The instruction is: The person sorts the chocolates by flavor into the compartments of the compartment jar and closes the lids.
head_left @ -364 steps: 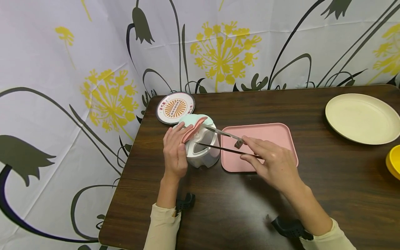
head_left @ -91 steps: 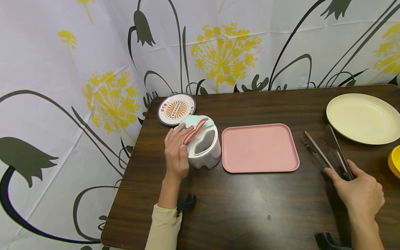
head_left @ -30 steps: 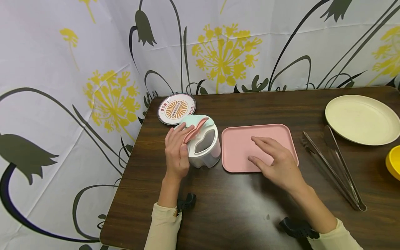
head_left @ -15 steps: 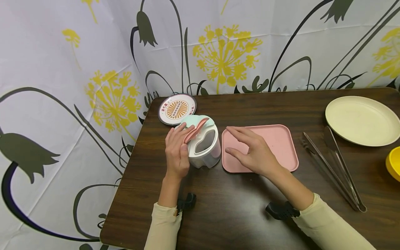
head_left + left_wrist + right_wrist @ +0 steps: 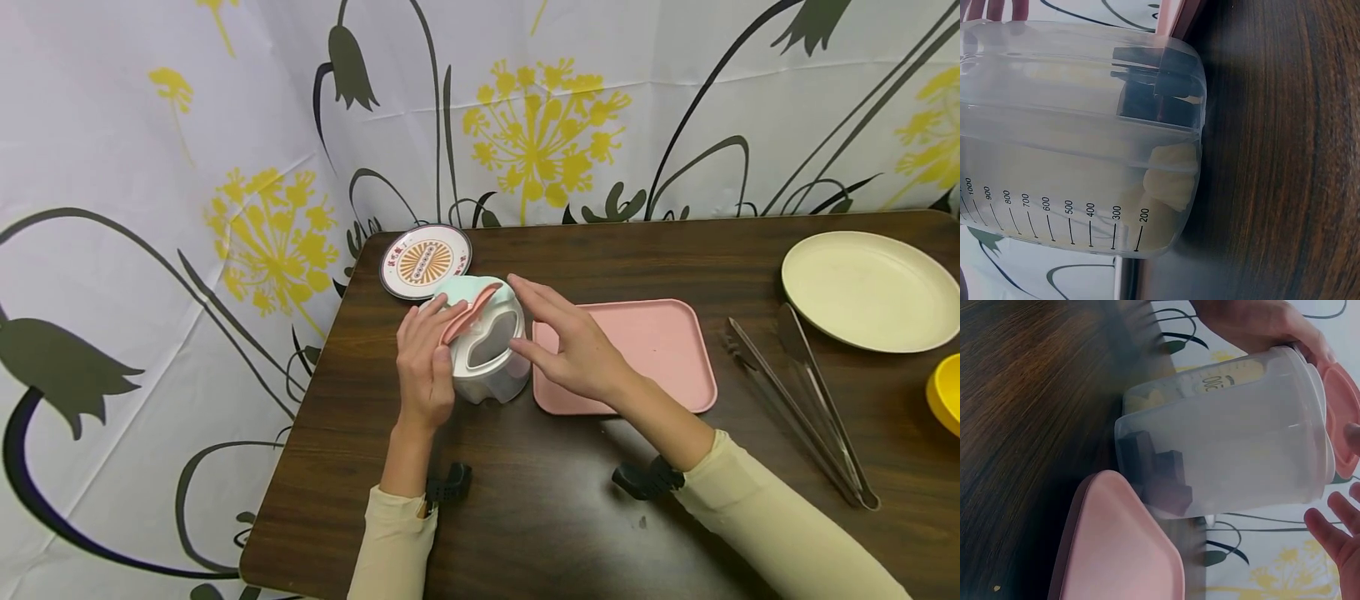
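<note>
A clear divided storage canister point(image 5: 491, 382) with a white rim stands upright on the table. Its mint flip lid point(image 5: 467, 287) is down, while the pink flip lid point(image 5: 472, 312) is raised. My left hand point(image 5: 423, 367) holds the pink lid, fingers against its outer side. My right hand point(image 5: 573, 346) reaches to the canister's right side, thumb and fingers spread apart, holding nothing. Through the wall, the left wrist view shows dark blocks point(image 5: 1160, 87) in one compartment and pale pieces point(image 5: 1172, 175) in another. Metal tongs point(image 5: 813, 408) lie on the table, far right of the canister.
A pink tray point(image 5: 663, 358) lies right of the canister, under my right forearm. Behind the canister is a small printed plate point(image 5: 424, 261). A cream oval plate point(image 5: 870, 292) and a yellow bowl point(image 5: 947, 392) stand at the far right. A patterned cloth point(image 5: 570, 150) hangs behind the table.
Earlier my right hand held the tongs with a dark block near the canister, then set the tongs down at right. It has since moved left to the canister. My left hand stays put.
</note>
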Motion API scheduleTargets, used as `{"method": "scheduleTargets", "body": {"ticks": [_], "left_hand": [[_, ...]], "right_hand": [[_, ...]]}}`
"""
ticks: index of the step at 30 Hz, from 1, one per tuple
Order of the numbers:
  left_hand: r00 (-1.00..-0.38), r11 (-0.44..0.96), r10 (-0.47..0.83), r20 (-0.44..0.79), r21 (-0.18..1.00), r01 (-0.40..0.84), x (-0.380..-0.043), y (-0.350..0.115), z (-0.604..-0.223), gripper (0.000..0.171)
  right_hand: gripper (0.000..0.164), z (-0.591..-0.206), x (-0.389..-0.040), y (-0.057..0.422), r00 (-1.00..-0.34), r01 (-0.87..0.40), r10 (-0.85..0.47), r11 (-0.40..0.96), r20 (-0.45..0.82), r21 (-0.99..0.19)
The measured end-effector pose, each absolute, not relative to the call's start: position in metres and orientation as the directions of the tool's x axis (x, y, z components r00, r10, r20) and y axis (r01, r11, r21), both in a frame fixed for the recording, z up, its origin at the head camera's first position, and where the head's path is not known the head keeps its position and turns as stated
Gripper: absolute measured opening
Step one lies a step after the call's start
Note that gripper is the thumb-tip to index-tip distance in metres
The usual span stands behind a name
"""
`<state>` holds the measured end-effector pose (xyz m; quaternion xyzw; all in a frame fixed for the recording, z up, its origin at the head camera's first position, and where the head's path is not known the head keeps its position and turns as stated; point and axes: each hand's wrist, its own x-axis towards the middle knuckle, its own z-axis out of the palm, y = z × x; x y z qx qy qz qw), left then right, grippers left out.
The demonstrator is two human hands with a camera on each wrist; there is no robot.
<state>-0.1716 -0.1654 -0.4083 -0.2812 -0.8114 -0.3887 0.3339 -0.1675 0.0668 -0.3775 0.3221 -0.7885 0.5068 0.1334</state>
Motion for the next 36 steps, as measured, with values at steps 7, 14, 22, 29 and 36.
{"method": "scheduleTargets", "body": {"ticks": [7, 14, 22, 29, 36], "left_hand": [[-0.625, 0.522, 0.211, 0.751, 0.455, 0.722, -0.171, -0.167, -0.408, 0.054], [-0.63, 0.523, 0.215, 0.746, 0.457, 0.72, -0.171, -0.167, -0.408, 0.054], [-0.627, 0.511, 0.215, 0.749, 0.461, 0.726, -0.171, -0.167, -0.409, 0.055], [-0.615, 0.508, 0.21, 0.76, 0.453, 0.733, -0.171, -0.166, -0.409, 0.056], [-0.612, 0.512, 0.208, 0.763, 0.448, 0.733, -0.171, -0.166, -0.409, 0.053]], "right_hand": [[0.071, -0.378, -0.169, 0.062, -0.742, -0.664, -0.402, 0.332, 0.536, -0.67], [0.071, -0.375, -0.169, 0.06, -0.744, -0.663, -0.413, 0.361, 0.525, -0.656], [0.069, -0.378, -0.167, 0.06, -0.76, -0.647, -0.395, 0.385, 0.517, -0.658], [0.067, -0.382, -0.166, 0.059, -0.767, -0.641, -0.36, 0.385, 0.531, -0.664], [0.066, -0.387, -0.164, 0.058, -0.767, -0.64, -0.331, 0.34, 0.55, -0.689]]}}
